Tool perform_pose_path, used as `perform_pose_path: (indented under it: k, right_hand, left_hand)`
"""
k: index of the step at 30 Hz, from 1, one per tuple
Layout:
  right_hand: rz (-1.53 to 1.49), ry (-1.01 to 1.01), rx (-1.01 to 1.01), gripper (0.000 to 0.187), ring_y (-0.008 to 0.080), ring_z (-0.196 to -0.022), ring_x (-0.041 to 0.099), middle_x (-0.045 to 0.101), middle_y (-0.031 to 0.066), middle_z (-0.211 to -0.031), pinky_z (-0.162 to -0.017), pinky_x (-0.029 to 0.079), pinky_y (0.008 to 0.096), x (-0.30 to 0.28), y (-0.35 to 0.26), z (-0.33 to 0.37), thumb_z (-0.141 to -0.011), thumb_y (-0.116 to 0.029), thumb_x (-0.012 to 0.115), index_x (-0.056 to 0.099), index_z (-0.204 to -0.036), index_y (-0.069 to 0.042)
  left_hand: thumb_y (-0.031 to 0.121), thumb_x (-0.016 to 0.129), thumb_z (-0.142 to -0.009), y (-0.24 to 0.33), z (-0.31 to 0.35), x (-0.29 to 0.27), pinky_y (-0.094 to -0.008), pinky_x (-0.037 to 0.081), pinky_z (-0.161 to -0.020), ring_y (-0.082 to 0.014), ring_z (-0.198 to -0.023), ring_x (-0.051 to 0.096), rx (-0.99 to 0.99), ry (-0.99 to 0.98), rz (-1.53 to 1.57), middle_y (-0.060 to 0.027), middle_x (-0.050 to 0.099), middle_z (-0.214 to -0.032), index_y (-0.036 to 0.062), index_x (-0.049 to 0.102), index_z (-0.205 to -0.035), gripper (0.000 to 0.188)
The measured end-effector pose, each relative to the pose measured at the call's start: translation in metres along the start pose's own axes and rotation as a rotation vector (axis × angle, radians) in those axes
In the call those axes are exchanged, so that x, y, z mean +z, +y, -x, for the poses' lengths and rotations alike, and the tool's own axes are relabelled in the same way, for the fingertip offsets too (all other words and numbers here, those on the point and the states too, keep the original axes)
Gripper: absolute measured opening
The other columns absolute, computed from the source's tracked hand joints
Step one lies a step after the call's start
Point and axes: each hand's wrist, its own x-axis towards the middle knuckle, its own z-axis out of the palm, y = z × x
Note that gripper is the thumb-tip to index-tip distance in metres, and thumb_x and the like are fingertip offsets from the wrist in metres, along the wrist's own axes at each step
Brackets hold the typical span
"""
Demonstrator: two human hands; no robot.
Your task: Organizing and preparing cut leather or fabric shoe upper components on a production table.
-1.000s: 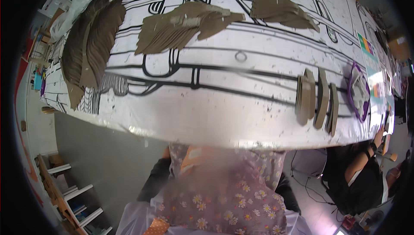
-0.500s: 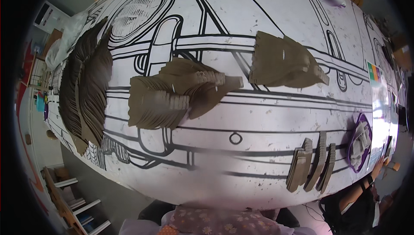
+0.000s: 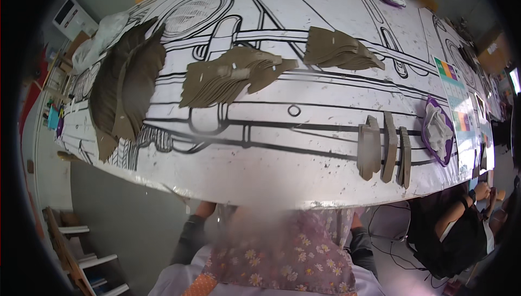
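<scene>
My left hand is at the near edge of the table, its fingers hidden by the edge. On the other side of my flowered apron, only a sliver of my right hand shows below the same edge; its fingers are hidden too. Nearest to my right hand on the tabletop stand narrow stacks of brown strips. A fanned pile of flat brown pieces lies mid-table, with a smaller pile beyond it to the right. At the left is a tall heap of dark brown pieces.
A purple tray holding crumpled white material sits at the table's right. The white table carries black line drawings. A person in dark clothes sits at the right, by cables. Shelves stand at lower left. A blurred smear covers the lower middle.
The view has tilted, so the table sits higher in the picture and more of my apron and both forearms show. The piles and strips look the same.
</scene>
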Motion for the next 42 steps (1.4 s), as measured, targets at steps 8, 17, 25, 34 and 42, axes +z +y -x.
perform_pose_path:
  k: [8, 17, 25, 34, 42]
  right_hand:
    - [0.169, -0.474, -0.006, 0.024, 0.0325, -0.099, 0.073, 0.076, 0.0167, -0.106, -0.087, 0.055, 0.0375, -0.159, -0.248, 0.054, -0.091, -0.016, 0.072, 0.076, -0.114, -0.008]
    - [-0.061, 0.095, -0.717, 0.012, 0.0293, -0.080, 0.068, 0.075, 0.0112, -0.092, -0.077, 0.050, 0.0377, -0.159, -0.357, 0.000, -0.086, 0.000, 0.069, 0.073, -0.098, -0.001]
    - [-0.118, 0.198, -0.649, 0.012, 0.0288, -0.080, 0.067, 0.074, 0.0111, -0.089, -0.073, 0.049, 0.0368, -0.126, -0.333, -0.015, -0.086, 0.000, 0.070, 0.072, -0.097, -0.003]
    - [-0.183, -0.068, -0.692, 0.015, 0.0287, -0.075, 0.067, 0.073, 0.0103, -0.085, -0.069, 0.052, 0.0368, -0.093, -0.320, -0.038, -0.081, -0.001, 0.075, 0.074, -0.096, -0.004]
    - [-0.170, -0.078, -0.645, 0.015, 0.0296, -0.076, 0.068, 0.073, 0.0108, -0.086, -0.070, 0.053, 0.0368, -0.090, -0.321, -0.040, -0.080, -0.001, 0.075, 0.074, -0.095, -0.004]
  left_hand:
    - [0.019, 0.066, -0.099, 0.262, 0.014, -0.297, -0.0353, 0.055, -0.089, -0.0222, -0.101, 0.072, -0.027, -0.567, 0.454, -0.0114, 0.075, -0.116, 0.0052, 0.071, -0.125, 0.029]
    - [0.014, 0.065, -0.099, 0.261, -0.189, -0.342, -0.0339, 0.051, -0.095, -0.0274, -0.115, 0.067, 0.269, 0.475, 0.072, -0.0156, 0.070, -0.124, 0.0001, 0.065, -0.129, 0.033]
    - [0.021, 0.070, -0.097, 0.193, -0.271, -0.338, -0.0389, 0.048, -0.102, -0.0353, -0.119, 0.064, 0.294, 0.464, -0.142, -0.0174, 0.068, -0.129, 0.0044, 0.065, -0.132, 0.039]
    - [0.030, 0.078, -0.091, 0.178, -0.278, -0.340, -0.0330, 0.051, -0.094, -0.0262, -0.116, 0.066, 0.225, 0.381, 0.107, -0.0112, 0.068, -0.134, 0.0085, 0.071, -0.128, 0.043]
    - [0.030, 0.076, -0.092, 0.192, -0.268, -0.345, -0.0318, 0.051, -0.094, -0.0233, -0.116, 0.064, 0.147, 0.331, 0.067, -0.0073, 0.068, -0.129, 0.0090, 0.072, -0.127, 0.041]
